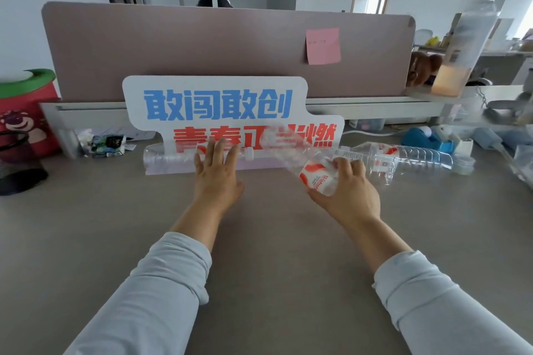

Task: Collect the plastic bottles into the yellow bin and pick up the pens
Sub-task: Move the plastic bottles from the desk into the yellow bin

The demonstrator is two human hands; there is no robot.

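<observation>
The right grip (349,190) is curled around the labelled bottle (317,177), a clear plastic one with a red-and-white label. It is held tilted above the counter (274,253), its upper end blurred. The left grip (216,179) is released, fingers straight and spread at the second bottle (167,157). That one lies on its side before the sign (219,104); whether they touch is unclear. The third bottle (409,155) lies just right of the right grip, near a blue tape dispenser (424,138).
</observation>
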